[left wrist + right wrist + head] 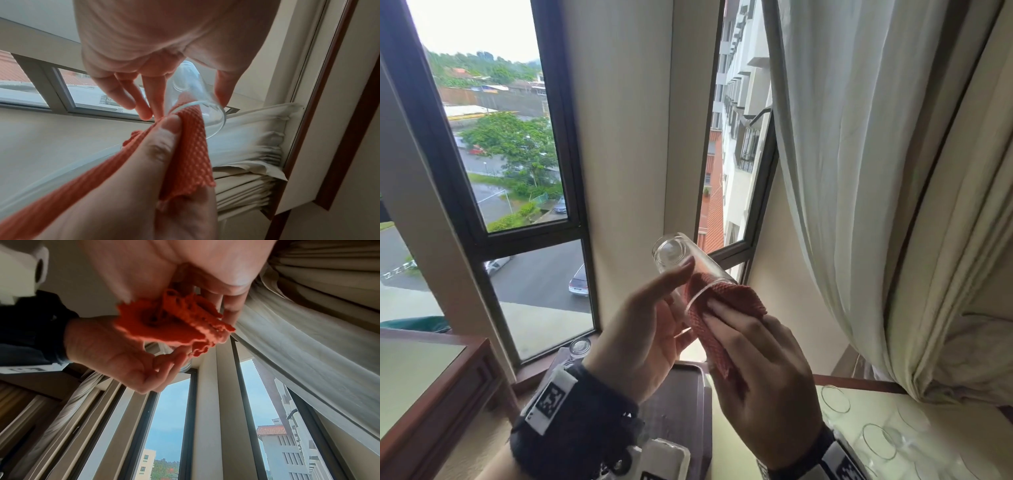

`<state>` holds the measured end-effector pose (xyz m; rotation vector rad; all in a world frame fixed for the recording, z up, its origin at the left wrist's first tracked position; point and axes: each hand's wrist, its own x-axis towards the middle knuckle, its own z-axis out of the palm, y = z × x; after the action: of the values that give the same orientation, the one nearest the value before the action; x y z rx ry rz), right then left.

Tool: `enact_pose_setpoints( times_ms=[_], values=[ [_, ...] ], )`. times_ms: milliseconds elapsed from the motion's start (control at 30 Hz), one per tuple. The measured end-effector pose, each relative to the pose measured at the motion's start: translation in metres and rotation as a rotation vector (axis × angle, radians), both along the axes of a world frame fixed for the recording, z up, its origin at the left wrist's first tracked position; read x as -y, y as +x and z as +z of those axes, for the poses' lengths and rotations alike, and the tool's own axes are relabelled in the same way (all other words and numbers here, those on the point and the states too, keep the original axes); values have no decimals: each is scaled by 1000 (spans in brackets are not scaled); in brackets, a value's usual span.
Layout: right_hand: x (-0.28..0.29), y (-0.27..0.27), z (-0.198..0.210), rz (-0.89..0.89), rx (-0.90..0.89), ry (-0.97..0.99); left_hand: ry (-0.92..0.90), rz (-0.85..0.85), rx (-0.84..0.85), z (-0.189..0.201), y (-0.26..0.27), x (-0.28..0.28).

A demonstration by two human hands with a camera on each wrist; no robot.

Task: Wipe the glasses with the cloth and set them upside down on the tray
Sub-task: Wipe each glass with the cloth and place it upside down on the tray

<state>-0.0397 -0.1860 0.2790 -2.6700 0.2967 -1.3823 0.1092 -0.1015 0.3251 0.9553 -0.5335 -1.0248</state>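
Observation:
In the head view my left hand [661, 315] grips a clear glass [671, 255] in front of the window, tilted with its base up and to the left. My right hand [750, 353] pinches an orange waffle cloth [726, 301] and pushes part of it into the glass's mouth. The left wrist view shows the glass's rim [207, 105] around the cloth [191, 154], under my left hand's fingers [144, 91]. In the right wrist view the cloth [174, 324] bunches under my right hand [185, 272]. A dark brown tray [688, 394] lies below my hands.
One glass [579, 347] stands base up at the tray's far left corner. Several more glasses [835, 399] stand mouth up on the pale table [928, 411] at the right. A cream curtain [859, 171] hangs at the right. A wooden table [431, 383] sits at the left.

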Motion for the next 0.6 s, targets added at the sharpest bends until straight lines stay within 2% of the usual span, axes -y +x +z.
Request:
enact_pose_setpoints(
  times_ms=[167,367,467,600],
  values=[
    [14,2,-5,-63,-23,0,14,31,143,-3,-4,4],
    [8,8,-1,-143,73,31,-44,3,313,-9,-8,4],
    [5,8,6,-108,100,-3,-68,9,301,-9,-6,3],
    [7,1,12,-41,113,-23,-72,8,192,-12,0,5]
  ],
)
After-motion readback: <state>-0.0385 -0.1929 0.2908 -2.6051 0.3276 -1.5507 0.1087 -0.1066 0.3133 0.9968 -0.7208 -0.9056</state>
